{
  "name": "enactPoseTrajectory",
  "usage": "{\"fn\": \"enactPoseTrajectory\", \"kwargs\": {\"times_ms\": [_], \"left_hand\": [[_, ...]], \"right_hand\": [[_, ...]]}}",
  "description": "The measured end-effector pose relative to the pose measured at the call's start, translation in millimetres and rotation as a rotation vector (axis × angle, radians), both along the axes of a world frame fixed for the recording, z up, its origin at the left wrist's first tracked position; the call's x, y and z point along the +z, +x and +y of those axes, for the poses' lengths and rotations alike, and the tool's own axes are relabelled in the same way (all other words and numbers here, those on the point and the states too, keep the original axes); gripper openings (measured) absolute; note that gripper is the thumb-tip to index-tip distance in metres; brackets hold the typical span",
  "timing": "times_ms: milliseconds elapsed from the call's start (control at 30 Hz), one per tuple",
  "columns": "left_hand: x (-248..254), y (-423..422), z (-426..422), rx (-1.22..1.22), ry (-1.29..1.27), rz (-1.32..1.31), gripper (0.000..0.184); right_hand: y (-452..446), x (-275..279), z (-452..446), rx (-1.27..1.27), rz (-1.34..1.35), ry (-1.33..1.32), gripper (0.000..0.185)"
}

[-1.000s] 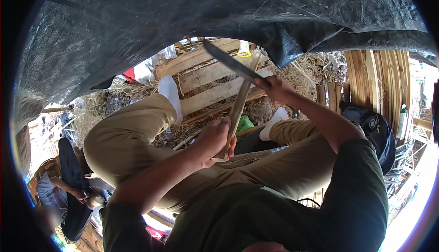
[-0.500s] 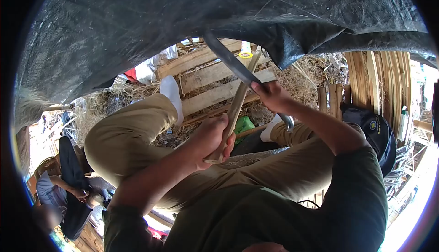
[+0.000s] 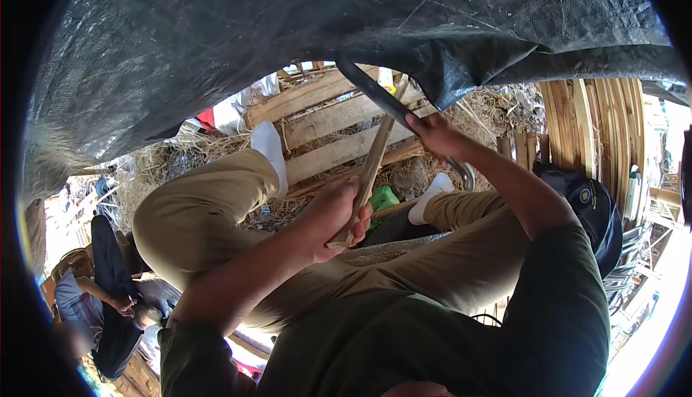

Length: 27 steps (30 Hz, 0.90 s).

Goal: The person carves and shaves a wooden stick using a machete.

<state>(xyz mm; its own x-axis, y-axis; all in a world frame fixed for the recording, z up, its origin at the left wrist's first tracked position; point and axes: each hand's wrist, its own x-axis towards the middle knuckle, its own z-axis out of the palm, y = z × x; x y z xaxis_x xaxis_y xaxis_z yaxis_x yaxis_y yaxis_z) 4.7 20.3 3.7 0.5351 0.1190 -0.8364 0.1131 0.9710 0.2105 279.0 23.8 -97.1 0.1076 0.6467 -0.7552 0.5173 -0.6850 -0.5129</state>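
My left hand (image 3: 340, 210) is closed around the lower end of a pale wooden stick (image 3: 375, 158), which slants up and away to the right. In my right hand (image 3: 441, 137) is a long dark machete-like blade (image 3: 369, 88) with a shiny curved end below the grip. It crosses the stick near the stick's upper part. From this angle I cannot tell whether the edge is touching the wood. The far tip of the blade reaches the edge of the black tarp.
A black tarp (image 3: 238, 44) hangs low overhead. Wooden slats (image 3: 328, 116) lie on straw (image 3: 162, 163) between my feet. To the right are a dark cap (image 3: 591, 202) and upright boards (image 3: 595, 123). Another person (image 3: 108, 296) sits at lower left.
My right hand and the blade have shifted slightly to the right and toward me along the stick. The left hand keeps its hold, moving only a little.
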Motion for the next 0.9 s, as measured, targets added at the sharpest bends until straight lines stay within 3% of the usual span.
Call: {"fn": "enactPoseTrajectory", "kwargs": {"times_ms": [100,133,233,267,400,500,667,800,900], "left_hand": [[1.7,1.0,-2.1,-0.01,0.015,-0.016,0.031],[6.1,0.5,0.5,-0.004,0.007,-0.01,0.031],[0.7,-0.2,1.3,0.016,-0.047,0.007,0.03],[-1.3,-0.5,3.0,0.029,-0.059,0.015,0.03],[9.5,2.0,5.5,0.019,-0.046,-0.01,0.029],[10.0,0.6,5.1,0.003,-0.069,-0.002,0.028],[11.6,4.7,8.9,0.046,-0.052,0.007,0.027],[13.8,0.9,3.9,0.008,-0.054,-0.018,0.027],[5.5,2.4,4.0,0.028,-0.063,0.001,0.028]], "right_hand": [[-30.9,14.1,-15.0,0.151,-0.013,0.142,0.066],[-30.6,16.1,-14.4,0.068,0.081,0.045,0.066],[-9.3,5.8,0.0,0.023,0.02,-0.084,0.066],[11.0,-8.7,0.5,0.071,0.117,-0.036,0.067],[-34.3,19.4,-13.8,0.09,0.077,0.0,0.072],[-21.0,19.9,-1.1,0.106,0.079,-0.11,0.072],[-22.2,7.7,-3.8,0.026,0.039,-0.047,0.074],[-31.6,31.7,-9.5,0.113,0.1,-0.03,0.071],[-4.4,18.5,2.9,0.064,0.125,-0.017,0.069]]}}
